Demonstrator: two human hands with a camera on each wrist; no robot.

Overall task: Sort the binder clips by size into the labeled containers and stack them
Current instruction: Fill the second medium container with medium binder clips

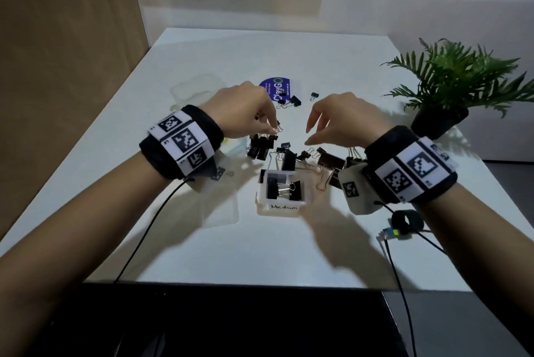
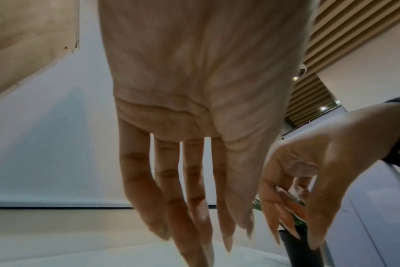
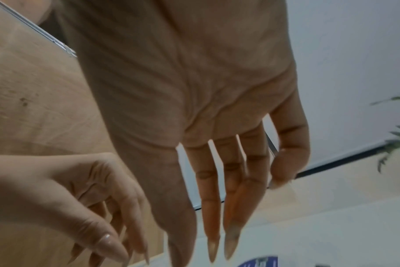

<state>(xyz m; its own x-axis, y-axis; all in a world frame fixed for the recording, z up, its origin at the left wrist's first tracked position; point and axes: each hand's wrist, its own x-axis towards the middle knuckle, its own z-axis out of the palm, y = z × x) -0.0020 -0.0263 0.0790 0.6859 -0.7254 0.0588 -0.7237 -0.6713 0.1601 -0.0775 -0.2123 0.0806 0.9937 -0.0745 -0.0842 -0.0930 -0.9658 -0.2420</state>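
Black binder clips of mixed sizes lie in a loose pile [image 1: 289, 154] at the middle of the white table [image 1: 202, 255]. In front of the pile, a small clear container labeled "Medium" [image 1: 284, 207] holds a few medium clips [image 1: 281, 187]. My left hand [image 1: 270, 131] reaches down with straight fingers [image 2: 194, 207] and touches a bunch of clips [image 1: 260, 147] at the pile's left end. My right hand [image 1: 308, 136] hovers over the pile's right side, fingers [image 3: 211, 225] spread and empty. Large clips [image 1: 329, 160] lie under its wrist.
A blue round lid [image 1: 277, 86] with a few small clips sits behind the pile, and one small clip [image 1: 314, 95] lies beside it. Clear plastic pieces [image 1: 199, 87] lie at the far left. A potted plant [image 1: 450, 82] stands at the right. Cables and a black ring [image 1: 404, 222] trail near the right wrist.
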